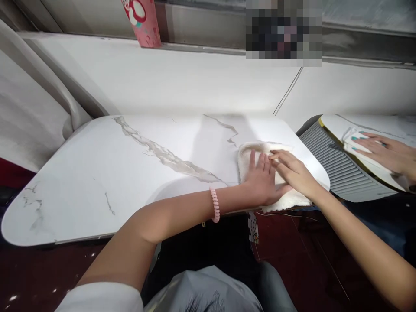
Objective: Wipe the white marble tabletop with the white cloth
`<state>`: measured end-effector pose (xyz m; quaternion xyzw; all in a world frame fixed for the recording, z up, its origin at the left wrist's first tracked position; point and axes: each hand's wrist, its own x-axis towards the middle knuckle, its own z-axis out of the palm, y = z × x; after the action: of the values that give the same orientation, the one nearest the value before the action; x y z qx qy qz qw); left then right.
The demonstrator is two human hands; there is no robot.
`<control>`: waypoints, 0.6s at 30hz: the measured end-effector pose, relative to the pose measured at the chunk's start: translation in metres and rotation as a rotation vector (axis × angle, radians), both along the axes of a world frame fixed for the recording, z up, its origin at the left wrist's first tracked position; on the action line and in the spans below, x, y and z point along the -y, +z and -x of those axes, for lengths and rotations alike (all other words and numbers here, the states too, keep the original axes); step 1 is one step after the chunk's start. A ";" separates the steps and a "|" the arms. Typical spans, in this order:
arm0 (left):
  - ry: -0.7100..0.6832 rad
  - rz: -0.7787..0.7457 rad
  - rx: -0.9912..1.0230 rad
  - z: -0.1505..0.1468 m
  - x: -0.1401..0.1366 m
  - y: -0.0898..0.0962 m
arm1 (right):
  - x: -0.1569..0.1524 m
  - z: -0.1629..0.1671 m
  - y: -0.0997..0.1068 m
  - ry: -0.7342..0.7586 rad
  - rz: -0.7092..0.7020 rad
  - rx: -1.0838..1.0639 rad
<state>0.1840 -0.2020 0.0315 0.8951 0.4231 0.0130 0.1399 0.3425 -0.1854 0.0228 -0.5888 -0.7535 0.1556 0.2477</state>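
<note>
Both hands press flat on a white fluffy towel (260, 149) lying at about 3 o'clock on the white marble-patterned surface (130, 173), near its right edge; part of the towel hangs slightly over the near edge. Left hand (261, 180) lies palm down, fingers (256, 160) stretched out narrow and together, gripping nothing. Right hand (290, 171) is also flat, fingers extended toward 10 o'clock, tips overlapping the left hand's knuckle side, holding nothing. Pink spiral hair tie (214, 204) sits on the left wrist.

At 3 o'clock, well apart from the towel, another person's hand (380, 151) with teal nails rests flat on a white cloth (352, 141) on a second marble surface (383, 125) with a yellowish rim. Between the two surfaces is a grey ribbed panel (338, 169). At 12 o'clock a pink patterned container (143, 21) stands on the ledge by the window. White wall panel (195, 82) runs behind the surface. Grey fabric (208, 294) at 6 o'clock, on the person's lap.
</note>
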 end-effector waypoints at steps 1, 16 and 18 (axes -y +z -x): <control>-0.007 -0.002 -0.010 -0.001 -0.001 0.001 | 0.000 0.003 -0.001 -0.005 -0.041 -0.004; 0.045 -0.056 0.046 -0.012 -0.121 -0.011 | -0.125 -0.005 -0.018 -0.005 -0.189 0.070; 0.068 -0.075 0.043 -0.014 -0.144 -0.013 | -0.152 -0.008 -0.020 0.026 -0.185 0.077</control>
<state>0.1980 -0.0582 0.0183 0.8843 0.4494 0.0529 0.1149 0.3503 -0.0337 0.0024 -0.5590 -0.7813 0.0660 0.2698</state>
